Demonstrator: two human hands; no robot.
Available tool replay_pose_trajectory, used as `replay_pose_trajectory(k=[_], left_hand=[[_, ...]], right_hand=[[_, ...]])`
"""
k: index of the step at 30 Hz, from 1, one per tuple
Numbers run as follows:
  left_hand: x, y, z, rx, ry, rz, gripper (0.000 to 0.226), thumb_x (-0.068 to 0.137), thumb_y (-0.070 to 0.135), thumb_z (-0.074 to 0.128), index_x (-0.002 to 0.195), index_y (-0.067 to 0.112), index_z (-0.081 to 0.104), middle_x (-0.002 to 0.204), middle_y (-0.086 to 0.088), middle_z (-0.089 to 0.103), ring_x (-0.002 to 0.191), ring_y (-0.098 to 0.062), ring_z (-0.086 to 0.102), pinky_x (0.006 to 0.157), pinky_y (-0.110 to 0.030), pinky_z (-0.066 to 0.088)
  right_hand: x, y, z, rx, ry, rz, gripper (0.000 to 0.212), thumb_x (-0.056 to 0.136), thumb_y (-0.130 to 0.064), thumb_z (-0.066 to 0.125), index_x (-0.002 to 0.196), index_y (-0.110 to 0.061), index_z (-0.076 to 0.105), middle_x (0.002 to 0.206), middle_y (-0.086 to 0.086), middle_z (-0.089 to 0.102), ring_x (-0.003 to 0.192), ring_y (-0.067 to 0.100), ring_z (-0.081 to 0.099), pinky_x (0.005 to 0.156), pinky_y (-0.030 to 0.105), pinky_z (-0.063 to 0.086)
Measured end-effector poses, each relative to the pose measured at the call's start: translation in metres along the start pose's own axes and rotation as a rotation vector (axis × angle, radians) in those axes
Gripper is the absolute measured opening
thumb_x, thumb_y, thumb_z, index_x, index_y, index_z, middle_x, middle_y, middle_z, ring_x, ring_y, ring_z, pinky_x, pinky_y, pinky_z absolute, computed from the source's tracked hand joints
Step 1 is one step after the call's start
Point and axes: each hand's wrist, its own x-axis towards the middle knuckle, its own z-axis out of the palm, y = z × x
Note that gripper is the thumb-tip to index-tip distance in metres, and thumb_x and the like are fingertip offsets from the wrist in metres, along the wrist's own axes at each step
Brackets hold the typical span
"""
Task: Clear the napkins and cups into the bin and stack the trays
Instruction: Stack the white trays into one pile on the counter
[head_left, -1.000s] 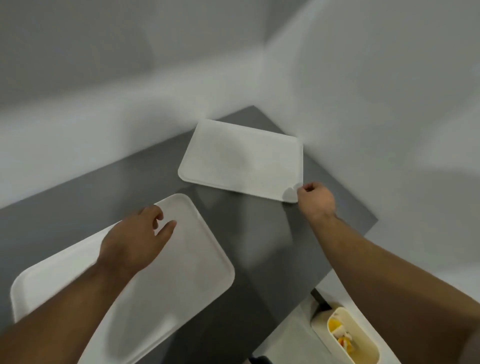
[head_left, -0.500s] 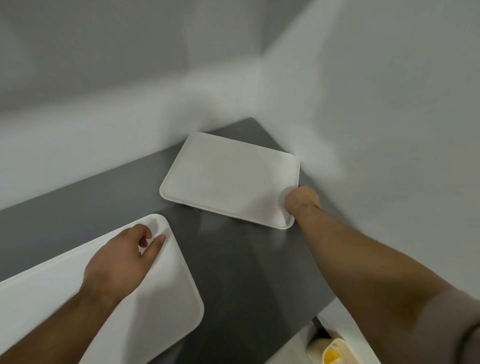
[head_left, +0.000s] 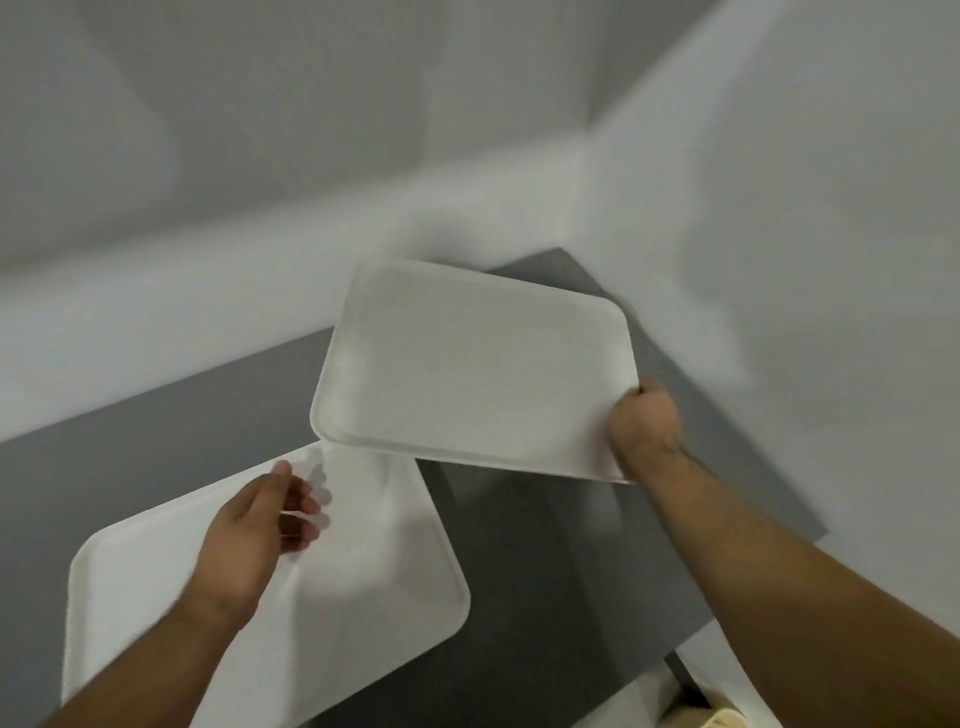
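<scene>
Two white trays are in view, both bare. My right hand (head_left: 644, 431) grips the near right corner of the far tray (head_left: 467, 364), which is lifted off the table and tilted, its near left corner overlapping the near tray's far edge. The near tray (head_left: 363, 597) lies flat on the dark grey table (head_left: 545, 571). My left hand (head_left: 254, 530) hovers over the near tray's far part with fingers spread and blurred, holding nothing. No napkins or cups show on the table.
White walls meet in a corner just behind the table. The table's right edge drops off beside my right forearm. A cream-coloured bin (head_left: 727, 719) peeks in at the bottom right, below the table edge.
My right hand has lifted the far tray off the table and brought it toward the near tray. My left hand has risen off the near tray and opened its fingers.
</scene>
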Motion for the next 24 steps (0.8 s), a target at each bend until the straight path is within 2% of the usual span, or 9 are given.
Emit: replay_pose_trajectory(k=[1, 3, 5, 9, 12, 15, 17, 21, 24], left_hand=[[0.002, -0.001, -0.013, -0.212, -0.028, -0.109, 0.054, 0.103, 0.057, 0.042, 0.097, 0.010, 0.069, 0.096, -0.013, 0.077, 0.080, -0.031, 0.072, 0.082, -0.047, 0.056], [0.004, -0.007, -0.042, -0.415, -0.109, -0.198, 0.061, 0.105, 0.058, 0.036, 0.112, 0.008, 0.071, 0.112, -0.019, 0.075, 0.100, -0.041, 0.071, 0.096, -0.055, 0.052], [0.000, -0.010, -0.065, -0.528, -0.185, -0.211, 0.065, 0.103, 0.063, 0.032, 0.116, 0.018, 0.078, 0.126, -0.015, 0.072, 0.113, -0.035, 0.071, 0.098, -0.052, 0.049], [-0.014, -0.021, -0.118, -0.605, -0.242, -0.269, 0.063, 0.096, 0.071, 0.039, 0.123, 0.028, 0.075, 0.124, -0.009, 0.074, 0.111, -0.030, 0.073, 0.092, -0.051, 0.052], [-0.027, -0.035, -0.148, -0.598, -0.184, -0.321, 0.049, 0.094, 0.051, 0.058, 0.126, 0.017, 0.073, 0.116, -0.015, 0.076, 0.104, -0.036, 0.073, 0.085, -0.050, 0.058], [-0.039, -0.055, -0.168, -0.450, 0.053, -0.243, 0.027, 0.099, 0.022, 0.057, 0.123, 0.017, 0.067, 0.107, -0.012, 0.075, 0.093, -0.037, 0.071, 0.079, -0.048, 0.058], [-0.044, -0.063, -0.179, -0.231, 0.159, -0.148, 0.016, 0.100, 0.016, 0.050, 0.109, 0.018, 0.063, 0.099, -0.008, 0.068, 0.085, -0.031, 0.065, 0.071, -0.041, 0.054], [-0.037, -0.082, -0.198, 0.067, 0.205, -0.070, 0.014, 0.095, 0.011, 0.044, 0.092, 0.009, 0.058, 0.084, -0.008, 0.061, 0.075, -0.027, 0.056, 0.063, -0.038, 0.046], [-0.029, -0.089, -0.202, 0.210, 0.188, -0.069, 0.020, 0.094, 0.011, 0.044, 0.091, 0.009, 0.063, 0.084, -0.007, 0.066, 0.076, -0.029, 0.062, 0.069, -0.041, 0.053]], right_hand=[[-0.013, -0.003, 0.004, -0.023, 0.016, -0.053, 0.021, 0.098, -0.003, 0.044, 0.107, 0.005, 0.061, 0.107, 0.030, 0.067, 0.102, 0.046, 0.064, 0.082, 0.044, 0.047], [-0.044, -0.011, 0.013, -0.034, 0.004, -0.150, 0.017, 0.103, -0.008, 0.041, 0.094, -0.004, 0.056, 0.097, 0.026, 0.066, 0.094, 0.045, 0.064, 0.077, 0.043, 0.045], [-0.069, -0.020, 0.018, -0.050, -0.028, -0.206, 0.017, 0.105, -0.015, 0.040, 0.093, -0.012, 0.052, 0.095, 0.019, 0.065, 0.089, 0.039, 0.062, 0.075, 0.037, 0.043], [-0.132, -0.035, 0.045, -0.145, -0.098, -0.290, 0.018, 0.107, -0.022, 0.038, 0.095, -0.015, 0.050, 0.095, 0.019, 0.067, 0.087, 0.042, 0.064, 0.077, 0.041, 0.049], [-0.175, -0.036, 0.069, -0.201, -0.125, -0.316, 0.023, 0.107, -0.028, 0.034, 0.099, -0.016, 0.051, 0.084, 0.008, 0.065, 0.072, 0.031, 0.059, 0.068, 0.037, 0.048], [-0.206, -0.034, 0.087, -0.186, -0.123, -0.314, 0.020, 0.107, -0.031, 0.035, 0.103, -0.019, 0.050, 0.075, -0.002, 0.059, 0.063, 0.020, 0.055, 0.065, 0.034, 0.045], [-0.223, -0.035, 0.094, -0.166, -0.141, -0.289, 0.014, 0.105, -0.027, 0.040, 0.108, -0.020, 0.051, 0.073, -0.008, 0.055, 0.062, 0.016, 0.053, 0.066, 0.032, 0.044], [-0.251, -0.039, 0.109, -0.176, -0.190, -0.253, 0.023, 0.094, -0.011, 0.044, 0.111, -0.017, 0.058, 0.084, 0.002, 0.062, 0.074, 0.028, 0.058, 0.072, 0.034, 0.044], [-0.257, -0.041, 0.114, -0.244, -0.196, -0.245, 0.030, 0.088, -0.005, 0.046, 0.111, -0.015, 0.062, 0.094, 0.011, 0.067, 0.078, 0.032, 0.057, 0.075, 0.034, 0.045]])
